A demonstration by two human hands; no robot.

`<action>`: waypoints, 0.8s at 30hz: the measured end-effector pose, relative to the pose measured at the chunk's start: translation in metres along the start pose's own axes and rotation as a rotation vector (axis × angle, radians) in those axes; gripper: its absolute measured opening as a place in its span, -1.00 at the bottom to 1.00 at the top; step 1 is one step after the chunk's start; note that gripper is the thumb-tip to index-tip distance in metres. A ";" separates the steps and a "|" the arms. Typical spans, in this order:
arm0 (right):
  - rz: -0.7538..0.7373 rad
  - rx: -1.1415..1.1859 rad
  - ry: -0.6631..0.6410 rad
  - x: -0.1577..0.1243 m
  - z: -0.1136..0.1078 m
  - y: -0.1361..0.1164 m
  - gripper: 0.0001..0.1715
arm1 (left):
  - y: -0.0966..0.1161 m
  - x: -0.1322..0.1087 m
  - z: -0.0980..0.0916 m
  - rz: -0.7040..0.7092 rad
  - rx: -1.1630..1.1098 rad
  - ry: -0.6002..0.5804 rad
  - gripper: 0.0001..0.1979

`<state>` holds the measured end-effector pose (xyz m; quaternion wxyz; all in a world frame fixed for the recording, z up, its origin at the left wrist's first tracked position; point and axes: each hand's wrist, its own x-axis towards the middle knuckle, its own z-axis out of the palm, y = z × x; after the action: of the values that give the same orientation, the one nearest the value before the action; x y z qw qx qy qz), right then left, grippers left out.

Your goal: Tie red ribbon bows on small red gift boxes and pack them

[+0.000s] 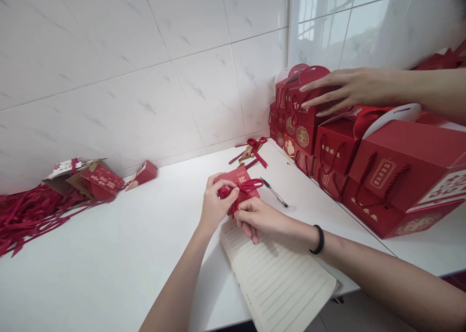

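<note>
My left hand (215, 201) is closed around a small red gift box (236, 174) with gold lettering. Its thumb presses near a red ribbon bow (252, 185) on the box's face. My right hand (257, 216), with a black band on the wrist, pinches the lower end of the ribbon just under the bow. Both hands are over the top of an open lined notebook (280, 273). Right of the box lies a black pen (274, 192). Beyond the box rests another red ribbon bow (257, 146) with brown pieces beside it.
Another person's hand (349, 89) reaches in from the right over stacked red gift boxes (338, 147) with rope handles. At the left are a heap of red ribbons (32, 213), small red cartons (102, 179) and one lone carton (143, 174). A tiled wall (127, 108) backs the white table (120, 264).
</note>
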<state>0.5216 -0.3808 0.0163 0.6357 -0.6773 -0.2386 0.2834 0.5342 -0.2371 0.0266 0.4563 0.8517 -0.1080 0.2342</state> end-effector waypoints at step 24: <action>0.014 -0.026 -0.080 -0.002 -0.003 -0.005 -0.76 | 0.001 0.001 -0.004 0.026 0.010 -0.078 -0.93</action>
<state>0.5219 -0.3838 0.0220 0.6149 -0.6751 -0.2627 0.3116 0.5341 -0.2341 0.0296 0.4442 0.8610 -0.1355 0.2073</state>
